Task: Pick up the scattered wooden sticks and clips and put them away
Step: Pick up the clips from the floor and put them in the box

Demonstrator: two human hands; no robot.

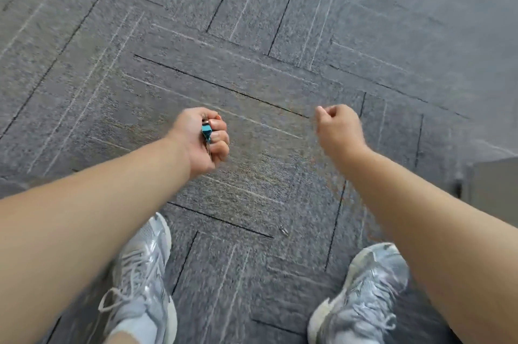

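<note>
Here, the left hand (203, 139) gripped a teal clip (206, 130) in curled fingers, with thin pieces beside it too blurred to name. The right hand (337, 129) hung above the carpet (252, 35), fingers curled in, nothing visible in them. A small metal clip (283, 230) lay on the carpet between the left shoe (143, 273) and right shoe (370, 296)

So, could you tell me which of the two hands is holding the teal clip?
The left hand, its fingers curled round the teal clip; the right hand is curled too, but nothing shows in it.
</note>
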